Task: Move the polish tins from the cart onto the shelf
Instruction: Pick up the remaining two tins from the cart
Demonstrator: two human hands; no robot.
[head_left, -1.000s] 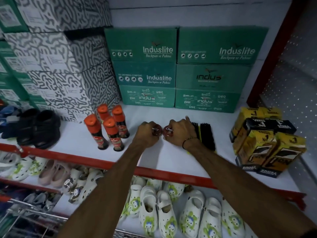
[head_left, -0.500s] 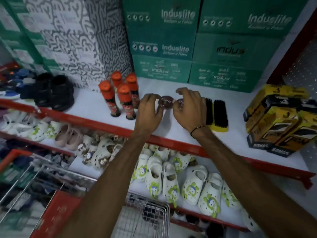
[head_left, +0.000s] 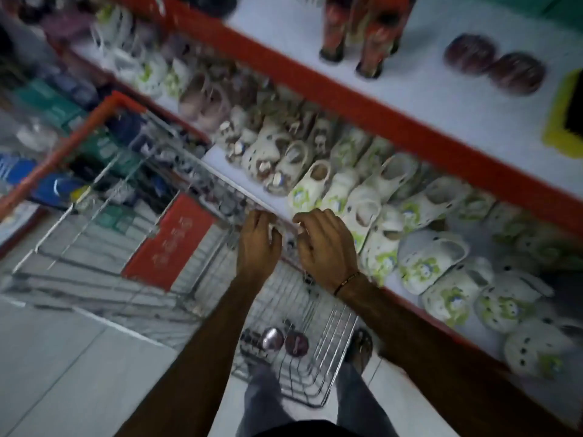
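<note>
Two dark red polish tins (head_left: pixel 470 53) (head_left: pixel 516 73) lie side by side on the white shelf (head_left: pixel 419 89) at the upper right. Two more round tins (head_left: pixel 273 339) (head_left: pixel 296 343) rest in the wire cart (head_left: pixel 331 335) near my legs. My left hand (head_left: pixel 257 244) and my right hand (head_left: pixel 326 244) hover over the cart, both with curled, parted fingers and nothing in them. The view is blurred by motion.
Orange-capped polish bottles (head_left: pixel 369 36) stand on the shelf left of the tins, and a yellow brush (head_left: pixel 564 118) lies at the right edge. White children's clogs (head_left: pixel 362 197) fill the lower shelf. The cart's red rim (head_left: pixel 63 146) and red panel (head_left: pixel 170 241) are on the left.
Both hands let go of the two tins on the shelf and came down over the cart. The view swung downward, so the cart and floor now fill the frame.
</note>
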